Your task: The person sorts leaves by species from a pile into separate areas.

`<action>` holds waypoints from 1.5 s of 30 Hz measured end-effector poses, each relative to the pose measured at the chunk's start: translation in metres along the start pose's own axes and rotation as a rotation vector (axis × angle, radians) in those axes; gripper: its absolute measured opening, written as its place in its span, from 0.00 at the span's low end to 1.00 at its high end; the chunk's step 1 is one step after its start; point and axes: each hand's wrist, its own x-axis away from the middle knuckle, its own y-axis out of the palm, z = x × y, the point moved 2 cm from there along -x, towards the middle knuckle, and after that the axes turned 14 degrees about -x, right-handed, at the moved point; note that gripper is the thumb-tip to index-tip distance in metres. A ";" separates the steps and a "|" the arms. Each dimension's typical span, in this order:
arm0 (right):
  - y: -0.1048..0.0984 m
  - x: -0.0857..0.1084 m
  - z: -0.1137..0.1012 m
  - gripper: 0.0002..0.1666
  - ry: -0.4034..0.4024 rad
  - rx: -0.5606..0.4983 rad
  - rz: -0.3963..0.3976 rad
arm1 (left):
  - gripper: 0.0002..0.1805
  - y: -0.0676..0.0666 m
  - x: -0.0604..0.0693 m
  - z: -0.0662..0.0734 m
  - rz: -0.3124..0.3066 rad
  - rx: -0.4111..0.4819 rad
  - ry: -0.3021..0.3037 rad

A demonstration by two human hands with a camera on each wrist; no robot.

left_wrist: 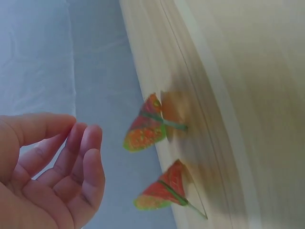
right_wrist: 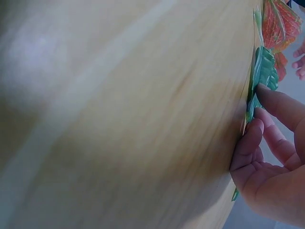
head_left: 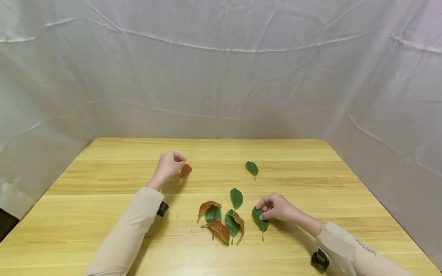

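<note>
My left hand (head_left: 169, 165) is at the far left of the table, beside a red leaf (head_left: 185, 170). In the left wrist view the fingers of that hand (left_wrist: 52, 176) bend loosely, with nothing between them. Two red leaves, one upper (left_wrist: 145, 126) and one lower (left_wrist: 169, 191), stand on the table beyond it. With thumb and finger, my right hand (head_left: 277, 207) pinches a green leaf (head_left: 259, 220) low over the table at front right. The right wrist view shows a green leaf (right_wrist: 264, 71) against the fingertips, with a red leaf (right_wrist: 281, 26) behind.
A loose cluster lies at front centre: curled red leaves (head_left: 220, 229) overlapping green leaves (head_left: 213, 214), with a separate green leaf (head_left: 236, 196) just behind. Another green leaf (head_left: 252, 168) lies farther back. Pale cloth (head_left: 221, 84) hangs around the wooden table (head_left: 297, 153).
</note>
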 end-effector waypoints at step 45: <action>-0.001 -0.001 0.001 0.12 -0.013 0.006 0.000 | 0.04 0.045 0.051 0.045 -0.323 0.004 0.368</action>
